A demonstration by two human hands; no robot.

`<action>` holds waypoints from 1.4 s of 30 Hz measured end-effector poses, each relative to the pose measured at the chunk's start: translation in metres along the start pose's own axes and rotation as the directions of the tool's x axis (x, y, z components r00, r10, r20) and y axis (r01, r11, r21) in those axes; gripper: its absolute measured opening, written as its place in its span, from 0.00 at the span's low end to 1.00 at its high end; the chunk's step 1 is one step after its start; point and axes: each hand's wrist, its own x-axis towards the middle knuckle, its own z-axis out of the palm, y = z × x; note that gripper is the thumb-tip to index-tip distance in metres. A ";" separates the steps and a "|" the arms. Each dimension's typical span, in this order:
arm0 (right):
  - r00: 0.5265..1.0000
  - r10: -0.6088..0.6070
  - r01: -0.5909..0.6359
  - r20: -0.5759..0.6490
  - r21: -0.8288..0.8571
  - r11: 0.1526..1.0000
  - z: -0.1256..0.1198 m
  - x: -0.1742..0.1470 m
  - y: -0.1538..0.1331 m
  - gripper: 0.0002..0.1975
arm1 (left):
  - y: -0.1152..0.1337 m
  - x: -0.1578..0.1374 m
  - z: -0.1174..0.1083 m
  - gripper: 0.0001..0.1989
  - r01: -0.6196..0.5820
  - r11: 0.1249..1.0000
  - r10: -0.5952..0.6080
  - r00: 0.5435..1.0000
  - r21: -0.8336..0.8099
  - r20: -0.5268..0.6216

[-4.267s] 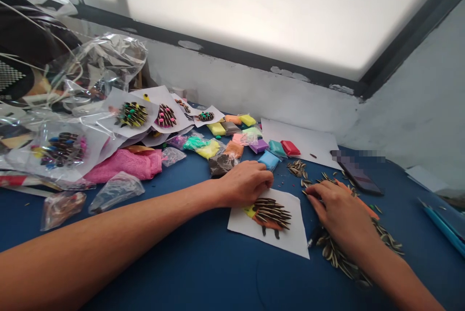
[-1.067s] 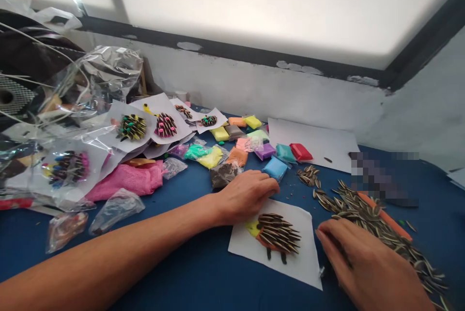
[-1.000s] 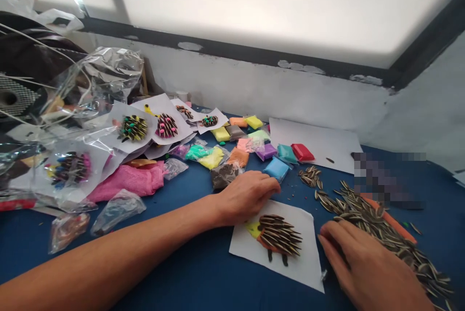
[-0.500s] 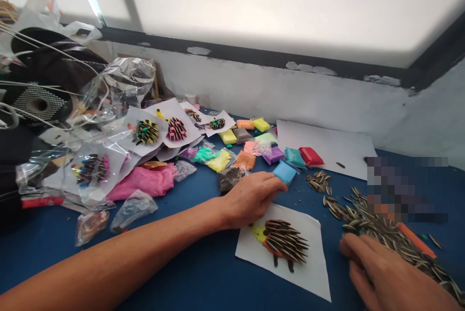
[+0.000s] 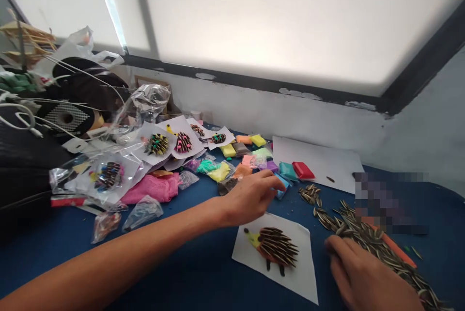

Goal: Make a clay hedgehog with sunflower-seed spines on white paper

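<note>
Centrally on the blue worktop point(image 5: 181, 262) lies a square of white paper point(image 5: 303, 282), and everything else is placed here by that paper. On it is a flat hedgehog point(image 5: 276, 247) with a yellow head, a dark nose, an orange body, two dark legs and a back thickly covered in striped seeds, its nose pointing left.

At the paper's far left corner is the left hand point(image 5: 252, 196), its fingers bent and its thumb tucked under; it hides that corner, so whether it touches the paper or grips anything cannot be told. Just right of the paper, and apart from it, the right hand point(image 5: 370, 272) is curled palm down, blurred at the fingertips; whether something is pinched there cannot be told either. That hand covers part of a long heap of seeds point(image 5: 385, 250) to the right of the paper, with an orange strip point(image 5: 399, 250) along the heap's far side. A smaller seed pile point(image 5: 309, 194) sits beyond the paper's far right corner.

Beyond the paper are a blue packet point(image 5: 282, 187), a teal packet point(image 5: 288, 171), a red packet point(image 5: 303, 170) and a white sheet point(image 5: 319, 156). Well left of the paper lie a pink cloth point(image 5: 152, 187) and a clear plastic bag point(image 5: 143, 211).
</note>
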 end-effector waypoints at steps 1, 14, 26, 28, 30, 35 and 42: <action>0.999 -0.022 0.023 -0.039 0.014 1.000 0.001 0.000 -0.001 0.17 | 0.002 0.001 -0.002 0.10 0.031 0.999 -0.032 0.999 -0.028 -0.027; 0.997 -0.001 0.005 -0.076 0.056 0.998 -0.013 0.000 -0.025 0.18 | 0.010 -0.031 -0.004 0.10 0.302 0.905 -0.334 0.941 -0.300 -0.059; 0.999 -0.022 0.025 -0.030 0.089 0.996 -0.008 0.004 -0.017 0.18 | 0.004 -0.052 -0.027 0.12 0.212 0.928 -0.149 0.965 0.307 -0.214; 0.999 -0.019 0.022 -0.029 0.081 0.996 -0.007 0.003 -0.017 0.19 | -0.004 -0.054 -0.034 0.12 0.297 0.863 -0.247 0.954 0.409 -0.172; 0.999 -0.014 0.017 -0.043 0.069 0.997 -0.005 0.003 -0.018 0.19 | -0.008 -0.057 -0.035 0.14 0.328 0.814 -0.326 0.941 0.479 -0.090; 0.997 -0.019 0.023 -0.074 0.063 0.998 -0.006 0.001 -0.021 0.18 | -0.009 -0.059 -0.030 0.17 0.328 0.771 -0.384 0.923 0.547 -0.012; 0.998 -0.025 0.027 -0.052 0.033 0.999 -0.011 0.001 -0.021 0.17 | -0.019 -0.061 -0.030 0.19 0.336 0.796 -0.370 0.928 0.504 -0.035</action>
